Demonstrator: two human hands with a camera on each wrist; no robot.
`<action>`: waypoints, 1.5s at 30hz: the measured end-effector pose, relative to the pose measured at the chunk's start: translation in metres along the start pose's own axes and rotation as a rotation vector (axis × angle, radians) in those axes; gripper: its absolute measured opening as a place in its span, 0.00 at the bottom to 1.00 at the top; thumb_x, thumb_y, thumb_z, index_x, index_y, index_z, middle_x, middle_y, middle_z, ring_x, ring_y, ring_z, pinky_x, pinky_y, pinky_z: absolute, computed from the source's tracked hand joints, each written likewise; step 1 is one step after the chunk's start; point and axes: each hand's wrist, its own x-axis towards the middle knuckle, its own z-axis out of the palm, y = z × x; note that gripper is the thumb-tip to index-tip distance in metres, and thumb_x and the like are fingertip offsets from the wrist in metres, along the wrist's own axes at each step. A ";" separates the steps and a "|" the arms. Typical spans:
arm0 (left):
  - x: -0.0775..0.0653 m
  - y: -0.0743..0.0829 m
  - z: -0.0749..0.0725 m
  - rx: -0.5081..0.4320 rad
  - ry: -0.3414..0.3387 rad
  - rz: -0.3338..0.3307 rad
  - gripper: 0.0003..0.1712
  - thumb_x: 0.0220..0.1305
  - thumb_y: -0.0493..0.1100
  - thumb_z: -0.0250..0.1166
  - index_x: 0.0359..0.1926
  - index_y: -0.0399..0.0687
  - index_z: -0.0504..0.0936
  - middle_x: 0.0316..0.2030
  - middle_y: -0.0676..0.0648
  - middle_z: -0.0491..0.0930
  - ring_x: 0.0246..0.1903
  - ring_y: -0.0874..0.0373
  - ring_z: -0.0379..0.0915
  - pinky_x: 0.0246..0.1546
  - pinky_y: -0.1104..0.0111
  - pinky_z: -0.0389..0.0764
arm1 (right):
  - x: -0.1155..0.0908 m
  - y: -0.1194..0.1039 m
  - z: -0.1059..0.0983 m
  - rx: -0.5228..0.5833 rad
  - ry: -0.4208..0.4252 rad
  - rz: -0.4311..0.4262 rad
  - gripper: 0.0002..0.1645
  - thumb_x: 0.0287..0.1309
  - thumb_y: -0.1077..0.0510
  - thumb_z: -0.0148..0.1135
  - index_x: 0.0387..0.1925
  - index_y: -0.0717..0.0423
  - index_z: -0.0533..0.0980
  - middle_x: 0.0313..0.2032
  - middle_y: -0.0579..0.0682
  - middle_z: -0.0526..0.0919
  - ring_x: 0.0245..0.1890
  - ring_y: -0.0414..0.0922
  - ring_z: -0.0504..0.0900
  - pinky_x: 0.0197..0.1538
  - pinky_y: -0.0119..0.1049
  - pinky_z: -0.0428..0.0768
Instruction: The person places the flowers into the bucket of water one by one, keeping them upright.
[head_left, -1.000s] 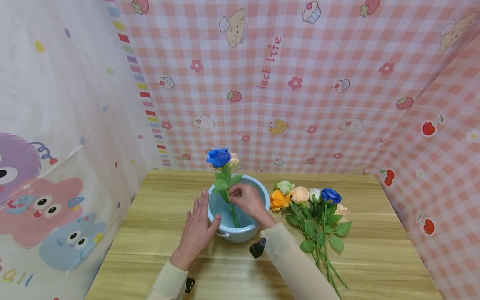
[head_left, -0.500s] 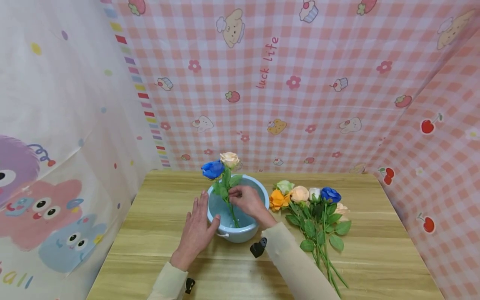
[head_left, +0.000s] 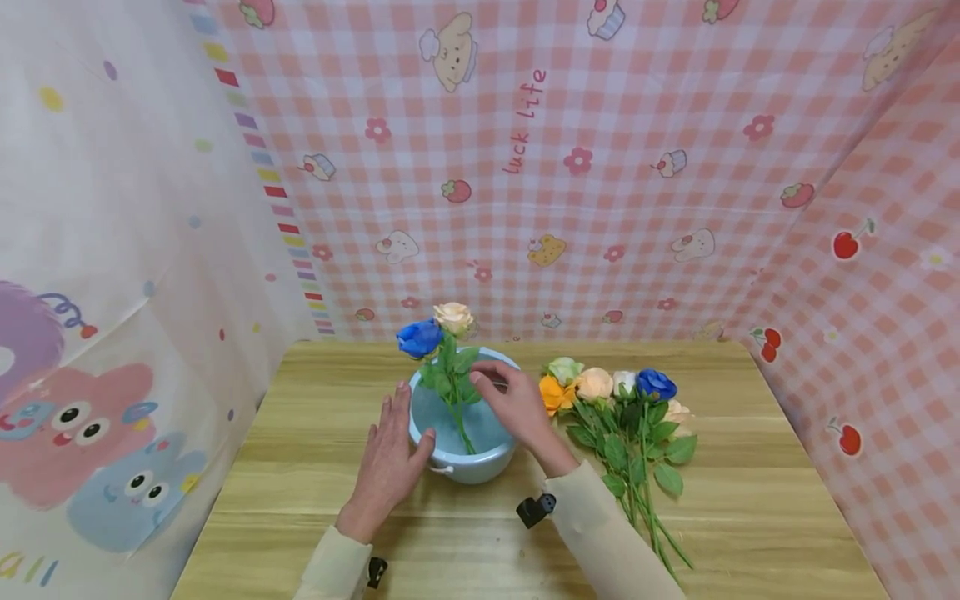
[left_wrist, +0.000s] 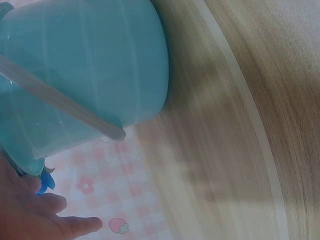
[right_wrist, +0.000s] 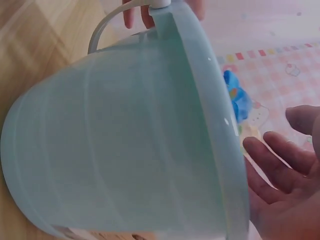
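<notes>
A light blue bucket [head_left: 474, 472] stands upright on the table. Inside it lean a blue rose [head_left: 419, 339] and a cream rose [head_left: 453, 317], stems down, their heads above the far left of the rim. My left hand [head_left: 387, 462] lies against the bucket's left side with straight fingers and thumb apart. Over the right part of the opening is my right hand [head_left: 519, 407], close to the leaves. Its fingers [right_wrist: 272, 162] are spread and hold nothing in the right wrist view, where most of the stems are hidden by the bucket wall.
Right of the bucket lies a bunch of roses: an orange one [head_left: 557, 395], a peach one [head_left: 595, 383], a white one [head_left: 624, 382], another blue one [head_left: 657, 384] and others. Their stems [head_left: 651, 521] point toward the front of the wooden table [head_left: 757, 500]. A checked cloth [head_left: 577, 208] hangs behind.
The blue rose has tipped left and lower, uncovering the cream rose. My right hand has let go of the stem and drawn slightly right. My left hand stays at the bucket.
</notes>
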 end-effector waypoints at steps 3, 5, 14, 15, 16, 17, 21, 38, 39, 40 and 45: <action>0.000 -0.001 0.000 0.003 -0.001 -0.003 0.48 0.77 0.55 0.56 0.84 0.43 0.42 0.82 0.42 0.43 0.80 0.37 0.40 0.70 0.30 0.52 | -0.006 0.000 -0.006 0.013 0.043 -0.016 0.21 0.73 0.50 0.62 0.56 0.61 0.83 0.51 0.54 0.88 0.55 0.52 0.85 0.60 0.47 0.82; 0.000 -0.001 0.000 0.009 0.002 0.000 0.48 0.76 0.55 0.56 0.83 0.42 0.43 0.82 0.41 0.43 0.80 0.37 0.40 0.70 0.30 0.52 | -0.009 -0.001 -0.010 0.014 0.067 -0.008 0.21 0.73 0.48 0.62 0.56 0.58 0.84 0.52 0.52 0.88 0.55 0.51 0.85 0.60 0.47 0.82; -0.001 -0.001 0.000 0.012 0.002 0.001 0.48 0.77 0.58 0.54 0.84 0.43 0.42 0.83 0.42 0.43 0.80 0.37 0.40 0.70 0.29 0.52 | -0.027 -0.002 -0.031 0.057 0.134 0.000 0.20 0.73 0.46 0.63 0.55 0.55 0.84 0.52 0.50 0.87 0.55 0.49 0.84 0.61 0.51 0.80; -0.001 0.000 0.000 0.014 0.002 0.002 0.48 0.77 0.58 0.53 0.84 0.43 0.42 0.83 0.42 0.42 0.80 0.37 0.40 0.70 0.30 0.52 | -0.029 -0.001 -0.034 0.054 0.140 -0.001 0.20 0.73 0.46 0.63 0.55 0.54 0.84 0.52 0.50 0.87 0.54 0.49 0.84 0.61 0.51 0.80; -0.001 0.000 0.000 0.012 0.003 0.002 0.48 0.77 0.58 0.53 0.84 0.43 0.42 0.83 0.42 0.43 0.80 0.37 0.40 0.70 0.29 0.52 | -0.031 -0.001 -0.036 0.048 0.147 0.004 0.19 0.73 0.47 0.63 0.55 0.54 0.84 0.52 0.50 0.87 0.54 0.49 0.85 0.61 0.51 0.80; -0.001 0.000 0.000 0.011 0.003 0.001 0.48 0.77 0.58 0.53 0.84 0.43 0.42 0.83 0.42 0.43 0.80 0.37 0.40 0.70 0.29 0.52 | -0.033 -0.001 -0.039 0.043 0.152 0.006 0.19 0.73 0.47 0.63 0.55 0.54 0.84 0.52 0.50 0.87 0.54 0.49 0.85 0.60 0.52 0.81; -0.001 0.001 0.000 0.006 0.003 -0.002 0.48 0.77 0.58 0.53 0.84 0.43 0.42 0.83 0.43 0.42 0.80 0.38 0.40 0.70 0.30 0.52 | -0.040 0.002 -0.047 0.023 0.178 0.007 0.18 0.73 0.48 0.63 0.55 0.53 0.84 0.53 0.51 0.87 0.54 0.50 0.85 0.56 0.49 0.84; 0.000 0.002 0.001 0.000 -0.002 -0.005 0.48 0.77 0.58 0.53 0.84 0.42 0.41 0.83 0.42 0.42 0.80 0.37 0.40 0.71 0.31 0.51 | -0.074 0.034 -0.079 -0.218 0.240 -0.098 0.19 0.72 0.50 0.63 0.57 0.55 0.83 0.57 0.53 0.85 0.58 0.55 0.83 0.60 0.55 0.80; 0.000 0.002 0.001 0.000 -0.003 -0.005 0.48 0.77 0.57 0.53 0.84 0.42 0.41 0.83 0.42 0.42 0.80 0.38 0.40 0.71 0.31 0.51 | -0.076 0.036 -0.081 -0.227 0.246 -0.107 0.19 0.72 0.51 0.64 0.57 0.55 0.84 0.57 0.53 0.86 0.59 0.55 0.83 0.61 0.55 0.80; 0.000 0.001 0.001 0.000 -0.005 -0.005 0.48 0.77 0.57 0.53 0.84 0.42 0.41 0.83 0.42 0.42 0.80 0.37 0.40 0.71 0.31 0.51 | -0.078 0.039 -0.084 -0.233 0.251 -0.113 0.18 0.72 0.52 0.64 0.57 0.54 0.84 0.57 0.53 0.86 0.59 0.55 0.83 0.61 0.55 0.80; 0.000 0.002 0.000 0.000 0.004 0.004 0.48 0.77 0.58 0.53 0.83 0.42 0.42 0.82 0.42 0.43 0.80 0.37 0.40 0.70 0.30 0.52 | -0.086 0.051 -0.096 -0.254 0.260 -0.114 0.18 0.72 0.54 0.64 0.58 0.56 0.83 0.59 0.54 0.85 0.61 0.55 0.81 0.61 0.57 0.79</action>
